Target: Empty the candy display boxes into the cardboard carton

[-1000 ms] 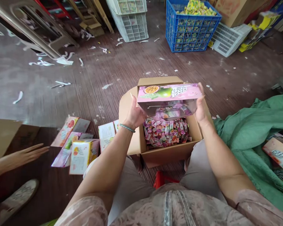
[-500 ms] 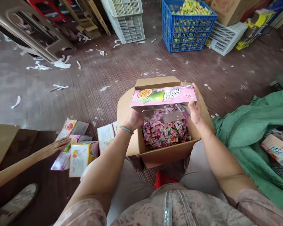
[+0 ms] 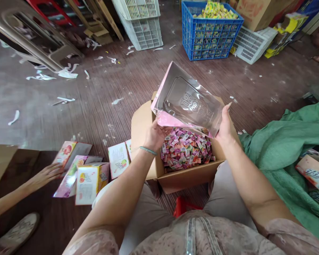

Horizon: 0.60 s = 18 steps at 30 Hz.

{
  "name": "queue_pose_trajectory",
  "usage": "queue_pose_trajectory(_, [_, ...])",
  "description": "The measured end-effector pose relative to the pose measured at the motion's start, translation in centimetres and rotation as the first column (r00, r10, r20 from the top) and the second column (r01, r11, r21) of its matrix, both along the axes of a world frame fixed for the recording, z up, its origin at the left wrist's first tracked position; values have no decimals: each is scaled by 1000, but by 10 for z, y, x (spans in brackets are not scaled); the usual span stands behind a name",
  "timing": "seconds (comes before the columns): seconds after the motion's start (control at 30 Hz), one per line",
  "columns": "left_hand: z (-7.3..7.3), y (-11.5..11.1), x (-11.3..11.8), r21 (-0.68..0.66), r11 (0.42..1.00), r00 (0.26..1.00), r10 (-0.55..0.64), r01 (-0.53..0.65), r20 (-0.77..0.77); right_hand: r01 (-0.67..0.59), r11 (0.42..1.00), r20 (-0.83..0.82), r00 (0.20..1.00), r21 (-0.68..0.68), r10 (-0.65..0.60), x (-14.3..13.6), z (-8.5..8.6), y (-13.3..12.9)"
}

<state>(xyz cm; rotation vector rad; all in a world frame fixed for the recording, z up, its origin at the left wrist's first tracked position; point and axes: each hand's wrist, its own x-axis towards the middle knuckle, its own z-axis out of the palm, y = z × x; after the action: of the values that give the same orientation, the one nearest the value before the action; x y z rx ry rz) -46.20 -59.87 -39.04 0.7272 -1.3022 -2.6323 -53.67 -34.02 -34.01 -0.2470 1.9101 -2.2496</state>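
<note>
A pink package with a clear embossed plastic face is tilted above an open cardboard box. My left hand grips its lower left corner, with a beaded bracelet at the wrist. On the package's right end, my right hand holds on with the thumb up along the edge. No sachets show through the clear face. Many small pink and purple sachets fill the cardboard box between my knees.
Several printed packages lie on the floor at left, where another person's hand touches one. Green cloth lies at right. A blue crate and white crates stand ahead.
The package has been turned and raised, so its clear face now shows instead of the printed pink side. The other person's hand has moved left and down with a package.
</note>
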Motion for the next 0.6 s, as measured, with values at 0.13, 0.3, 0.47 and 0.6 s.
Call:
queue_pose_trajectory(0.13, [3, 24, 7, -266, 963, 992, -71, 41, -103, 22, 978, 220, 975, -208, 25, 18, -11, -20])
queue_pose_trajectory(0.3, [13, 40, 25, -691, 681, 946, 7, -242, -324, 158, 919, 418, 908, -362, 8, 13, -35, -19])
queue_pose_trajectory(0.47, [30, 48, 31, -1000, 15, 980, -198, -11, -14, 167, 918, 441, 898, -360, 9, 17, -36, -22])
queue_pose_trajectory(0.6, [35, 45, 25, -929, -175, 917, -183, 326, 356, 130, 928, 381, 925, -349, 14, 32, -26, -30])
